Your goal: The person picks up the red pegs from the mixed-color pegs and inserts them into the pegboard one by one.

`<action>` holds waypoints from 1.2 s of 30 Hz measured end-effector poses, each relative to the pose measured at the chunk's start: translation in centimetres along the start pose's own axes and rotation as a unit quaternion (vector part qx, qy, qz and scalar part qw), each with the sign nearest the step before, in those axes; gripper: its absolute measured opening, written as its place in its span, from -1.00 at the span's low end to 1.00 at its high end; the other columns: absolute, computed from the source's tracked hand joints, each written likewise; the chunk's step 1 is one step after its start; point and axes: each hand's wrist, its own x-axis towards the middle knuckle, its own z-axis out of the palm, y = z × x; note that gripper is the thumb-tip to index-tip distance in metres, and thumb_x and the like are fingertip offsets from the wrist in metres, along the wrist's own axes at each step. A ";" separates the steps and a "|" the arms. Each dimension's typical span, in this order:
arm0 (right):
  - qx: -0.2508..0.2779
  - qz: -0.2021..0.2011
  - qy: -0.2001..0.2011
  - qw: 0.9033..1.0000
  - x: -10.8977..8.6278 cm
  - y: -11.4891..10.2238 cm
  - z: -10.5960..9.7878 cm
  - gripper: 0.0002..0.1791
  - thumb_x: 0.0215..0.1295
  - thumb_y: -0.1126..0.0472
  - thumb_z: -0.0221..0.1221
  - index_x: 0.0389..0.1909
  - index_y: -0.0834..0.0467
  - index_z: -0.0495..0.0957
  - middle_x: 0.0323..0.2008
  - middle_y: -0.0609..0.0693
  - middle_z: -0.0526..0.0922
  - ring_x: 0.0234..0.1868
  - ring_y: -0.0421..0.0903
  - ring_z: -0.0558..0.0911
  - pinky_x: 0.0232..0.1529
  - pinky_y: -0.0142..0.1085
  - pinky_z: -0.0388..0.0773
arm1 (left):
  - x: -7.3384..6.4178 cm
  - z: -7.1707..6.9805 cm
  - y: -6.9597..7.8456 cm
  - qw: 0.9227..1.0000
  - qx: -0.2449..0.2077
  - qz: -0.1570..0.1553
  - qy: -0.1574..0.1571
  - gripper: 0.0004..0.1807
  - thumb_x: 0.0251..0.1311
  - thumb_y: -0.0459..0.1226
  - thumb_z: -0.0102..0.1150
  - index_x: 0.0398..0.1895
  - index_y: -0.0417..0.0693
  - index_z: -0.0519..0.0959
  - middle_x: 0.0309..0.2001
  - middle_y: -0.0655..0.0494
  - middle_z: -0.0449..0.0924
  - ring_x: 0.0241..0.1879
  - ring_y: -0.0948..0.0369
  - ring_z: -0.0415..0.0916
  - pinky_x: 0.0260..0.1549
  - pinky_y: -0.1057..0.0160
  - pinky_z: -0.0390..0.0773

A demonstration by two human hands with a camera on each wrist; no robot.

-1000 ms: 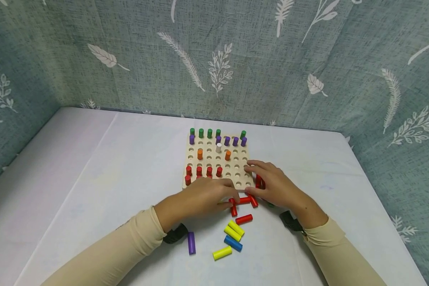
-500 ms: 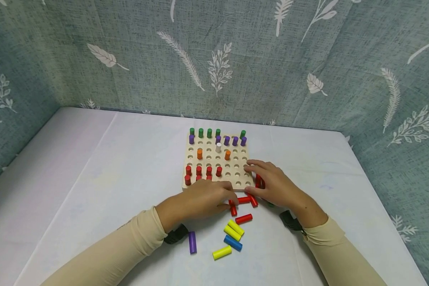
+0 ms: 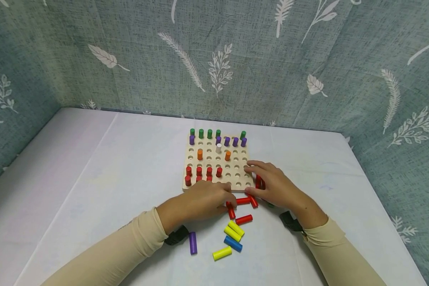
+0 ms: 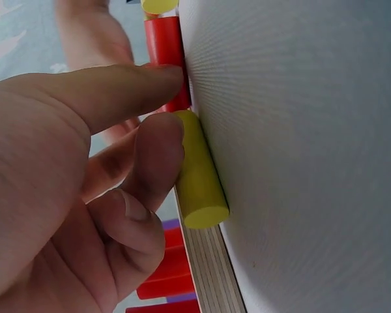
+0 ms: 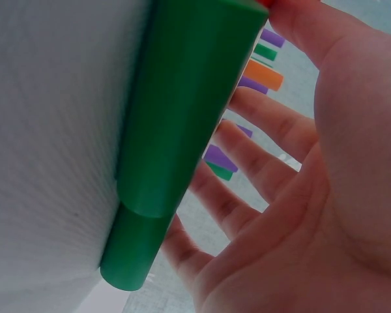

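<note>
The left hand (image 3: 203,200) pinches one end of a red peg (image 3: 231,211) just in front of the wooden pegboard (image 3: 232,169). In the left wrist view its thumb lies across a red peg (image 4: 163,42). Beside the curled fingers there lies a yellow peg (image 4: 199,173), hidden under the hand in the head view. The right hand (image 3: 271,180) rests at the board's right edge with loosely spread fingers. Its fingertips reach the board's side, and red pegs (image 3: 258,181) lie beneath it. Two green pegs (image 5: 182,111) lie close by the palm in the right wrist view.
Several loose pegs lie nearer the body: red (image 3: 244,219), yellow (image 3: 222,253), blue (image 3: 233,243) and purple (image 3: 193,243). Green, purple, white, orange and red pegs stand in the board. A patterned cloth (image 3: 135,79) hangs behind the white table (image 3: 128,159).
The left hand has shifted slightly left and toward the body, and the red peg at its fingertips has come with it. The right hand has stayed in place.
</note>
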 end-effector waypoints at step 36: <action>0.000 0.004 0.000 1.000 0.0 -0.2 -0.1 -0.22 0.17 -0.11 0.40 0.41 -0.04 0.40 0.48 0.03 0.30 0.45 0.17 0.31 0.33 0.27 0.32 | -0.1 0.2 0.0 1.000 0.006 0.006 0.012 -0.80 0.21 -0.15 0.39 -0.10 0.18 0.72 -0.16 0.22 0.65 -0.30 0.34 0.57 -0.24 0.44 0.60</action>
